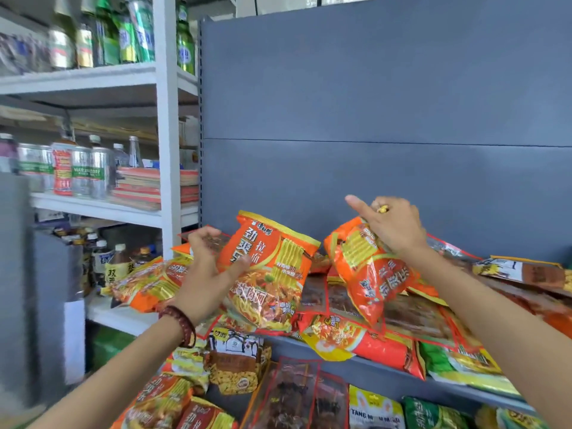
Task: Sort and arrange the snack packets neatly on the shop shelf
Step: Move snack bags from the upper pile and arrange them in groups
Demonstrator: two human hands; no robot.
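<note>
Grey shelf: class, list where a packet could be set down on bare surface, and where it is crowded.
Bare: the white ledge left of the pile, under the overhanging packets; the air before the back panel above the pile, for passing a hand. Crowded: the grey shelf itself, heaped throughout, and the packets below.

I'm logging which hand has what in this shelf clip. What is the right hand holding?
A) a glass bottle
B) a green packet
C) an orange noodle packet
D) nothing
C: the right hand pinches the top of a tilted orange noodle packet, while the left hand holds a second orange packet.
</note>
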